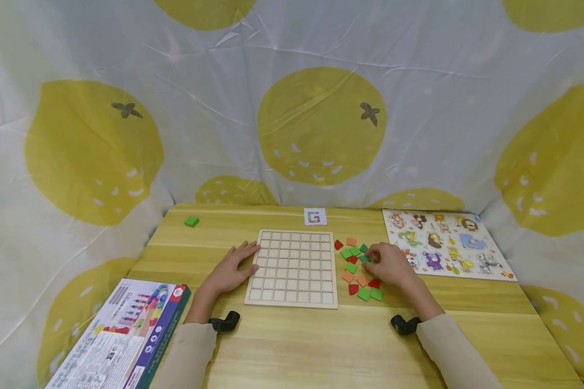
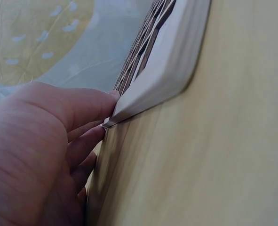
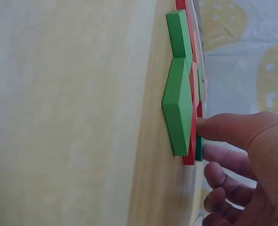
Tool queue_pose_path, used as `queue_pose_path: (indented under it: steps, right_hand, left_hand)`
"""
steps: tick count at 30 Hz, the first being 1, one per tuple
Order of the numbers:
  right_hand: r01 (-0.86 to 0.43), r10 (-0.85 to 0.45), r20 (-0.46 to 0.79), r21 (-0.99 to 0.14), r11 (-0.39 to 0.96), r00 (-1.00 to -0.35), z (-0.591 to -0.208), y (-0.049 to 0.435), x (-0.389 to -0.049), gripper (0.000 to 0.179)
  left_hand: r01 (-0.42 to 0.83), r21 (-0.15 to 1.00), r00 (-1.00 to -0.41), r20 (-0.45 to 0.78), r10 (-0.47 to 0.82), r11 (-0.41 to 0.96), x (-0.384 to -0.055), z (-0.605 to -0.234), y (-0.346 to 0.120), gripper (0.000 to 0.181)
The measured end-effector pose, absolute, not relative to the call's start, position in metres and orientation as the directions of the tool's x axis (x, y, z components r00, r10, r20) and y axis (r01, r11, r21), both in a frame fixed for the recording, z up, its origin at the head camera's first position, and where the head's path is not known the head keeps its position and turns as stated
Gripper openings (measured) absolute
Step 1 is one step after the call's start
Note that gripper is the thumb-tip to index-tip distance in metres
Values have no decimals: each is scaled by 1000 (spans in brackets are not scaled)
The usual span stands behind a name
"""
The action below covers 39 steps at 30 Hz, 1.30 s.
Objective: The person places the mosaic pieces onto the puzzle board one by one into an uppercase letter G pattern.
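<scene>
A square wooden grid board (image 1: pixel 292 268) lies mid-table, its cells bare. My left hand (image 1: pixel 231 268) rests at its left edge, fingers fairly straight; in the left wrist view the thumb (image 2: pixel 94 106) touches the rim. Right of the board is a loose cluster of flat tiles: green squares (image 1: pixel 363 294), orange squares (image 1: pixel 347 276) and red rounded-corner tiles (image 1: pixel 353 289). Over the cluster's right side, my right hand (image 1: pixel 389 265) pinches a dark green tile (image 1: pixel 364 259) with thumb and fingertips, partly hiding it. In the right wrist view that dark green tile (image 3: pixel 199 149) shows behind a green square (image 3: pixel 177 108).
A small card with a coloured G (image 1: pixel 315 216) lies beyond the board. One green block (image 1: pixel 192 221) sits at the back left. An animal puzzle board (image 1: pixel 443 243) lies at the right, a printed box (image 1: pixel 121 329) at the front left. A lemon-patterned curtain (image 1: pixel 214 108) surrounds the table.
</scene>
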State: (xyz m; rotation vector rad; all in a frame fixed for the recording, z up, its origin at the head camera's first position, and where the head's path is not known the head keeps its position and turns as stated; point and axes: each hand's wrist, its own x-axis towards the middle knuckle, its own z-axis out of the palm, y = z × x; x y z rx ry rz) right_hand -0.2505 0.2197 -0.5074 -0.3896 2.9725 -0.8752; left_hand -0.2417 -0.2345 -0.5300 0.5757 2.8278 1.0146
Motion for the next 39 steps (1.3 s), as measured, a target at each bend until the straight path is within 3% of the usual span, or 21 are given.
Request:
queue_pose_path:
  steps: [10, 19, 39]
  right_hand:
    - [-172, -197, 17, -561, 809, -980, -507, 227, -248, 27]
    - [-213, -222, 57, -583, 784, -973, -504, 224, -248, 25]
    - [-326, -307, 145, -639, 696, -941, -492, 149, -276, 20]
  left_hand:
    - [311, 633, -930, 48, 365, 709, -241, -531, -233, 60]
    - [258, 671, -948, 36, 317, 695, -239, -531, -233, 62]
    - [244, 666, -956, 45, 289, 705, -237, -527, -233, 66]
